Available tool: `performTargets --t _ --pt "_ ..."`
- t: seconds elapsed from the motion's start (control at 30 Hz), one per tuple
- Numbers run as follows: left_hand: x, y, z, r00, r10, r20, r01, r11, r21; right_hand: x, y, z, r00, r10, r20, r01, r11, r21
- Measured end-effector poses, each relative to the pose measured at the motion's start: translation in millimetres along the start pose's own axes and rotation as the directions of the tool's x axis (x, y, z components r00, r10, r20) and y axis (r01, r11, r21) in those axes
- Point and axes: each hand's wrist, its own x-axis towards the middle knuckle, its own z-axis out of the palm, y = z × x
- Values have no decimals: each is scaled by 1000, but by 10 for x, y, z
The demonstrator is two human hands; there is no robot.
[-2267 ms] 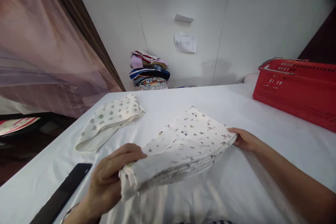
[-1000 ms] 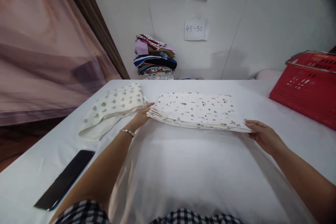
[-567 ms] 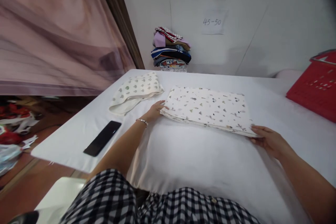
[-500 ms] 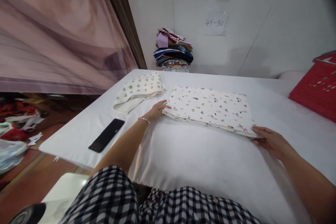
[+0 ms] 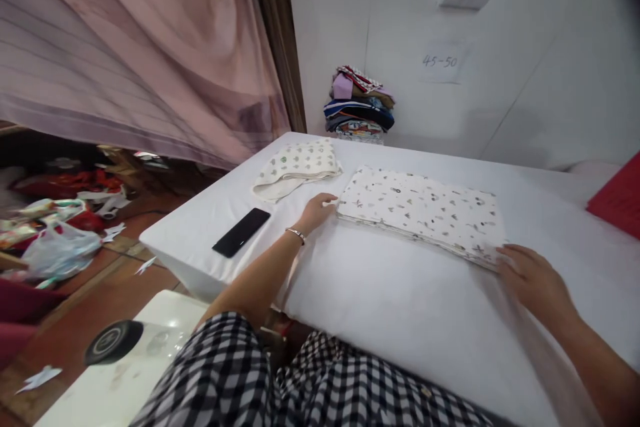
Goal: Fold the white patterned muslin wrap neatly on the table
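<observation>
A folded white cloth with small grey and tan prints point(image 5: 420, 210) lies flat on the white-covered table point(image 5: 400, 300). My left hand point(image 5: 317, 211), with a bracelet at the wrist, is at the cloth's near left corner, its fingertips by the edge. At the near right corner is my right hand point(image 5: 533, 280), its fingers loosely extended against the cloth's edge. Neither hand is closed around the cloth. Left of it rests another cloth with green tree-like prints point(image 5: 303, 163), loosely folded. A black phone point(image 5: 241, 232) lies nearer the table's left edge.
A pile of folded fabrics point(image 5: 359, 107) stands behind the table by the wall. The red basket point(image 5: 617, 197) is at the far right. A pink curtain point(image 5: 150, 47) hangs at left, above bags point(image 5: 60, 247) on the floor. A white stool-like surface point(image 5: 115, 373) is lower left.
The view has turned left, so things appear farther right. My right hand has loosened from the cloth's corner, and my left fingers have slipped off its top to the edge.
</observation>
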Motion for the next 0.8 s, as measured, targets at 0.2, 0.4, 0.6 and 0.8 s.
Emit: performTargets --t 0.2,0.4,0.6,0.8 --pt "-189 340 382 892 431 138 -453 855 255 162 -951 424 947 -273 169 269 962 48" --pt "-94 459 657 866 442 233 -496 813 304 463 -1371 764 872 -443 206 441 896 61" --pt "-84 372 707 874 453 173 -483 848 217 569 -1367 958 877 -459 140 455 888 60" --pt "-64 455 787 836 523 167 -548 810 207 541 -1318 1046 916 -396 73 382 912 150"
